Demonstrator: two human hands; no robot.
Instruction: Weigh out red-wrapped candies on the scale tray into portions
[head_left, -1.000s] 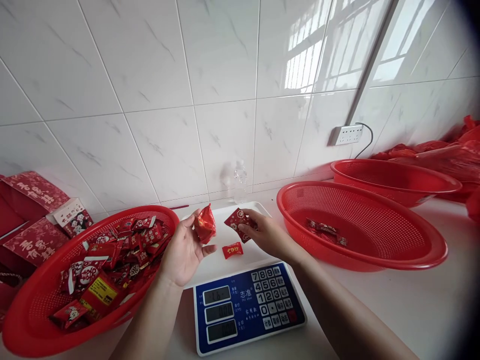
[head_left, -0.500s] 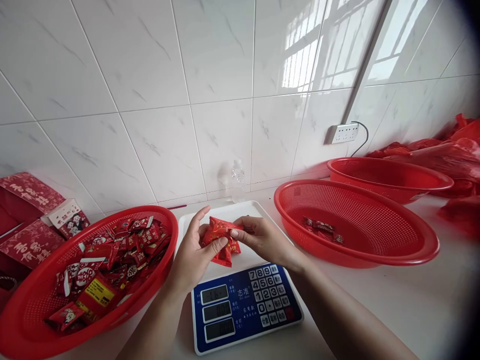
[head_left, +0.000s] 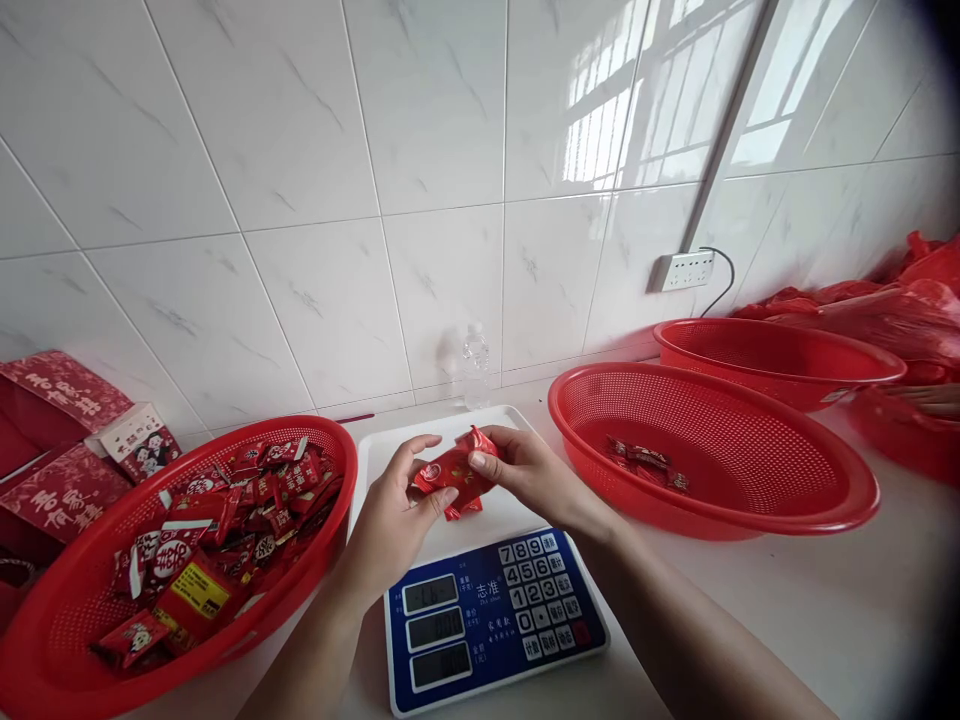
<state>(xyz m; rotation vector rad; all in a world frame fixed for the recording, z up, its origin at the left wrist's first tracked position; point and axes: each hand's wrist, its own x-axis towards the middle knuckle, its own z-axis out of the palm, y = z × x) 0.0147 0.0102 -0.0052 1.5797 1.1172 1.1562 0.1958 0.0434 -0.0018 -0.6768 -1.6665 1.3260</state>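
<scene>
Over the white tray of a blue-and-white digital scale (head_left: 487, 655), my left hand (head_left: 390, 525) and my right hand (head_left: 529, 478) both grip a red wrapped sweet packet (head_left: 457, 472). The left thumb presses its lower edge while the right thumb and fingers pinch its upper right end. Beneath it another bit of red wrapper (head_left: 466, 509) shows, mostly covered; whether it is held or lying on the tray I cannot tell. The scale's three displays face me, their digits faint.
On the left stands a red basket (head_left: 45, 610) of red-wrapped sweets. A second red basket (head_left: 712, 400) holds several small packets; a third basket (head_left: 780, 350) is behind it. A clear bottle (head_left: 475, 370) stands by the wall. Red gift boxes (head_left: 60, 490) and red plastic bags (head_left: 862, 305) flank the counter.
The packet in my hands has been turned, its right end now tilted up. My right hand has shifted slightly. At the far right edge, what looks like another person's hand now shows by the bags.
</scene>
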